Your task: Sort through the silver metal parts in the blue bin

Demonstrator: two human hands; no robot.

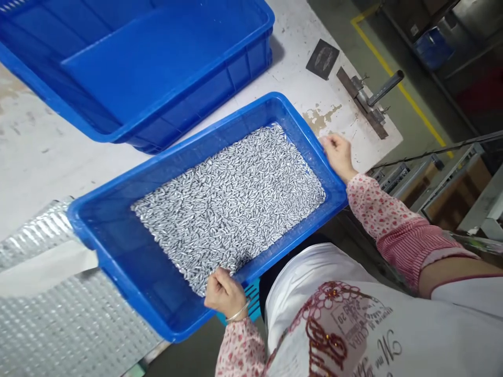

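A blue plastic bin (129, 285) lies tilted across the middle of the view, near my body. Many small, shiny silver spindle-shaped pieces (236, 199) cover much of its floor, leaving a bare strip at the left end. My left hand (226, 294) is closed on the near long rim, with a thin bracelet at its wrist. At the right short side, my right hand (338, 156) grips the rim with curled fingers. Part of each hand's grip is hidden from the camera.
A larger blue crate (247, 60) stands beyond the bin on the worn white table (291, 31). A dark square plate (323, 58) and a metal clamp fixture (365, 102) sit near the table's right edge. Silver bubbled sheeting (70, 319) lies at left.
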